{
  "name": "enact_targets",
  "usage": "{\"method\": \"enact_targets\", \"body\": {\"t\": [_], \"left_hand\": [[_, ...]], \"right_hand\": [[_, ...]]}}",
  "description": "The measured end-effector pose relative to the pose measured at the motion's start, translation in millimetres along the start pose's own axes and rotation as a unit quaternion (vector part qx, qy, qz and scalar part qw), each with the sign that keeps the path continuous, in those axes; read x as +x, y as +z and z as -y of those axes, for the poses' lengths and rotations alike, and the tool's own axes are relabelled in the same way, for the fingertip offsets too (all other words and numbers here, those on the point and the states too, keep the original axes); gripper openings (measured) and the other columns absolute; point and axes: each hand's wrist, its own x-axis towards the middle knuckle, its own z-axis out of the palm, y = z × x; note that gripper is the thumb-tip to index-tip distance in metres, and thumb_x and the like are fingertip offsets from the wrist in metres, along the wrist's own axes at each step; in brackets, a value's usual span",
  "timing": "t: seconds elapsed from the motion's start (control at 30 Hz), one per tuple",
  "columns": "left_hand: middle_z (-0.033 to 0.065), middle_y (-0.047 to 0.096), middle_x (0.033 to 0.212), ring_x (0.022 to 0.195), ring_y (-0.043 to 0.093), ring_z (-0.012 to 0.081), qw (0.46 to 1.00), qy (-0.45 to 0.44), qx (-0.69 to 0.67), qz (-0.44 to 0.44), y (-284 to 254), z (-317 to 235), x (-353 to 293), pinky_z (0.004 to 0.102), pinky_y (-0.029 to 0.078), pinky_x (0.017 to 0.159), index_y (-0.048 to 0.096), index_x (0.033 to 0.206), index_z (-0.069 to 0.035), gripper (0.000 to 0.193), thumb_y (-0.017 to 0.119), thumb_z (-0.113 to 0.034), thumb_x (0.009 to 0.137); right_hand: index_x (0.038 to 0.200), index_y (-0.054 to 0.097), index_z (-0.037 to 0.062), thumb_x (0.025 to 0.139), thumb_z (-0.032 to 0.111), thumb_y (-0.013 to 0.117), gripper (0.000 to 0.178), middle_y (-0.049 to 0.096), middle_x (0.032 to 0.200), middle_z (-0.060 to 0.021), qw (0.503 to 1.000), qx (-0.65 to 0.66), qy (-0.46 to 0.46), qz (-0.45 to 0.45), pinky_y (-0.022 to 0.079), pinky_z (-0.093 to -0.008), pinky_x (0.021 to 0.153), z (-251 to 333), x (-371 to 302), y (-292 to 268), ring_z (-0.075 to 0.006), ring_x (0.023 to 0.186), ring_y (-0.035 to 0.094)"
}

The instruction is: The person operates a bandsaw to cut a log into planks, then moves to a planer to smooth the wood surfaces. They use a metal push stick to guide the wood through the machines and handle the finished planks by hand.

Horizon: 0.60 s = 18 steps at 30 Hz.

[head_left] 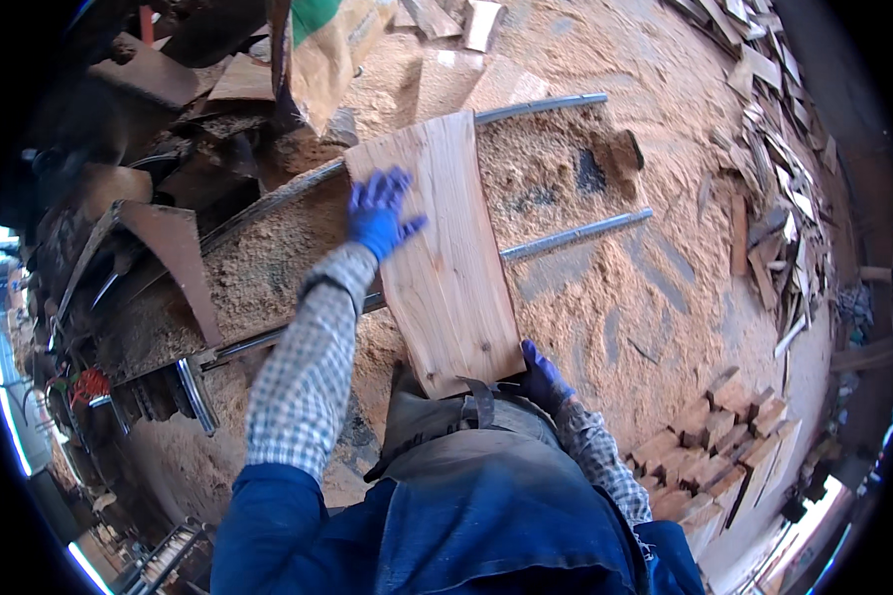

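A wide pale wooden board [445, 238] lies lengthwise in front of me across two metal rails. Its near end reaches my apron at the waist. My left hand [379, 213], in a blue-purple glove, rests flat on the board's left side with the fingers spread. At the near right corner, my right hand [544, 379], gloved alike, holds the board's edge; part of its fingers is hidden. The far rail [541, 107] and the near rail [580, 234] stick out to the right from beneath the board.
Sawdust [665, 159] covers the floor and lies heaped between the rails. To the left stands machinery with a curved brown metal guard [174, 253]. A stack of cut wood blocks [709, 436] sits at the lower right. Scrap strips [779, 188] line the right side. A sack [332, 59] hangs far left of centre.
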Motion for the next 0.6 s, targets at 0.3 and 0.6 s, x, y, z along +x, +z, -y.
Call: {"method": "enact_targets", "body": {"t": [0.3,0.6], "left_hand": [[0.0164,0.026,0.166,0.151,0.026,0.0364,0.999,0.000,0.014,-0.029,2,-8,17,0.0511,0.015,0.125,0.026,0.160,-0.008,0.085,0.041,-0.065,0.099],[0.0208,0.025,0.164,0.153,0.019,0.0407,0.980,0.091,-0.165,0.057,-32,-119,-176,0.0561,0.012,0.125,0.033,0.156,-0.004,0.095,0.058,-0.063,0.087]], "right_hand": [[0.156,0.033,0.0059,0.087,0.071,0.064,0.100,0.044,0.152,-0.0239,0.973,0.226,0.044,-0.034,0.039,-0.0573,0.114,-10,-4,33,-0.0428,0.136,0.048],[0.153,0.041,0.0132,0.090,0.068,0.061,0.086,0.052,0.147,-0.0186,0.967,0.242,0.077,0.003,0.039,-0.0636,0.111,23,16,43,-0.0401,0.131,0.053]]}}
